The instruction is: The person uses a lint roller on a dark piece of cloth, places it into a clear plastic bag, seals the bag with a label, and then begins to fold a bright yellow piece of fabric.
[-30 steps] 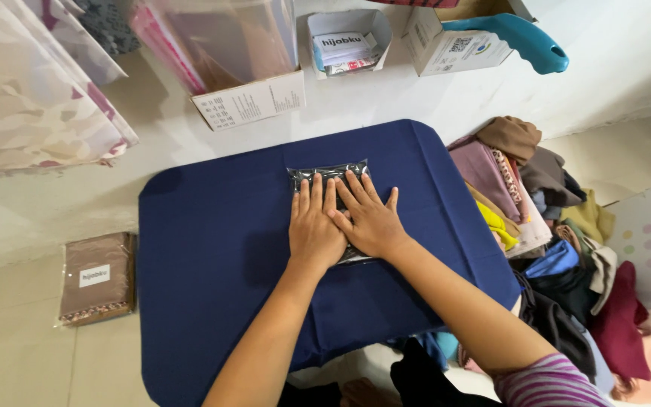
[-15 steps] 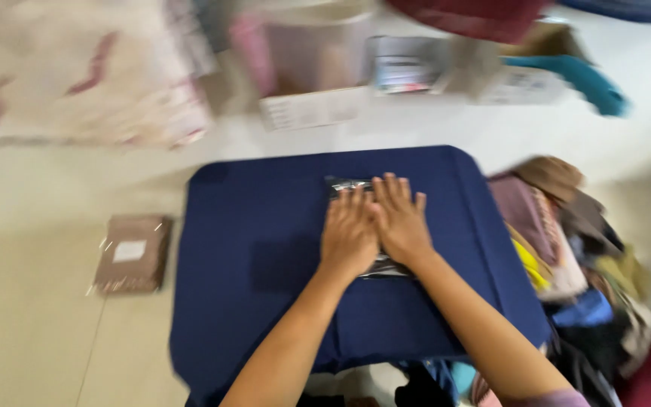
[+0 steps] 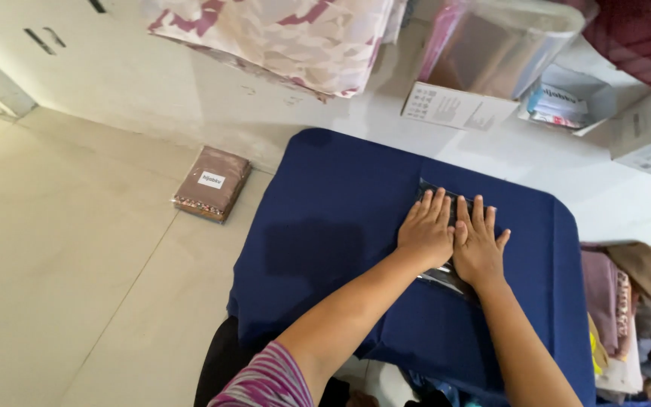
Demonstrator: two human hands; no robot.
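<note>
Left hand (image 3: 425, 235) lay flat, fingers together | right hand (image 3: 478, 247) flat, fingers a bit spread | both pressed a shiny bag (image 3: 437, 197) on blue cloth (image 3: 325, 226).

left hand (image 3: 426, 235): bare, no ring or glove | right hand (image 3: 478, 245): bare, no ring or watch | forearms: uncovered to the wrist | sleeve (image 3: 265, 380): left upper arm only, knit with purple, pink and grey stripes (running slantwise)
</note>
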